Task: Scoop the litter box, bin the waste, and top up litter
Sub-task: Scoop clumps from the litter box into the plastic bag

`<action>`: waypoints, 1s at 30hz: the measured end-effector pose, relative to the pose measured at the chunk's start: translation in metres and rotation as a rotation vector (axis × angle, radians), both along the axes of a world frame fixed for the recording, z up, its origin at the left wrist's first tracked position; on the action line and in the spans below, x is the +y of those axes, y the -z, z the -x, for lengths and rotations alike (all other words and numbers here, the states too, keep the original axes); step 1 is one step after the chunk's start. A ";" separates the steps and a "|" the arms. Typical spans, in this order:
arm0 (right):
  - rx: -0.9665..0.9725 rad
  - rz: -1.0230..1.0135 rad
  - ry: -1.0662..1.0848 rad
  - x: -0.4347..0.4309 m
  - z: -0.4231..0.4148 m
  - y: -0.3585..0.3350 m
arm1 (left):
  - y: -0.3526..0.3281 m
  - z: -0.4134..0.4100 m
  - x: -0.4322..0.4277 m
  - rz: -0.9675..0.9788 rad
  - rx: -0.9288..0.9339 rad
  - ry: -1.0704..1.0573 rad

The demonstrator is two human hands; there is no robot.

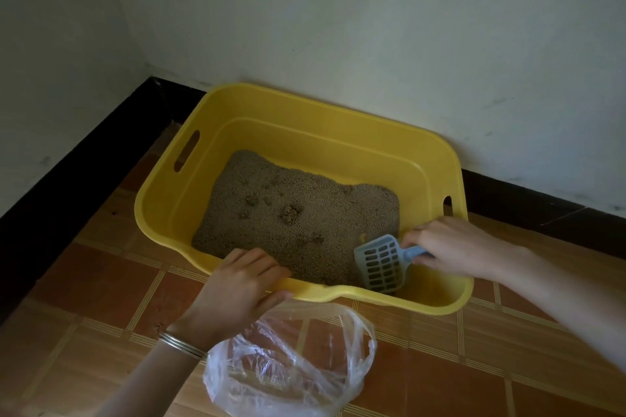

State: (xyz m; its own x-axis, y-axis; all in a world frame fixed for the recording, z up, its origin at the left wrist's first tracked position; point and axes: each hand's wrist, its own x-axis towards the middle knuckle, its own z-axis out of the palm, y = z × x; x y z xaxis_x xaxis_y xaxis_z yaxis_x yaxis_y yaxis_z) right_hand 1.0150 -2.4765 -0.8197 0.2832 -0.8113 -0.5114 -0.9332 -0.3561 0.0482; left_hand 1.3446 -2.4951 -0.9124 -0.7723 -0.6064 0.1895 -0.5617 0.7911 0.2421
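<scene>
Clear crumpled plastic bag (pixel 291 362): lying open-mouthed on the tiled floor, nearest, below the left grip (pixel 237 284), which is clasping the near rim of the yellow plastic litter box (pixel 338 132). Right grip (pixel 450 247): closing around the handle of the pale blue slotted scoop (pixel 381 262), blade pointing down-left. Dark clumps (pixel 288 213): sitting beyond, up-left of the blade, nearer the right grip.

Yellow litter box (pixel 338 132) holds clumped litter (pixel 298 213), blue slotted scoop (pixel 382 262) near its right end
</scene>
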 end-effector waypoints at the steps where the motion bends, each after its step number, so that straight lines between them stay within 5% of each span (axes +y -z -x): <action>1: -0.019 -0.010 0.023 0.003 -0.004 0.003 | -0.002 -0.002 -0.001 0.015 -0.001 0.001; 19: -0.360 0.010 0.384 -0.021 -0.059 0.058 | -0.044 -0.035 -0.022 0.302 -0.070 -0.120; 30: -0.677 0.026 0.577 -0.067 -0.120 0.084 | -0.047 -0.058 -0.028 0.220 -0.028 -0.291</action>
State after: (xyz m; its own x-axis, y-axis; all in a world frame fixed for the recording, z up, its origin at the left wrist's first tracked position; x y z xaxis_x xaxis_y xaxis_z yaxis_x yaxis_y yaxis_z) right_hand 1.1351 -2.5433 -0.9041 0.0615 -0.9303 -0.3617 -0.7983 0.1717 -0.5773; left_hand 1.4030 -2.5233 -0.8653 -0.5804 -0.7485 0.3207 -0.7749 0.6287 0.0649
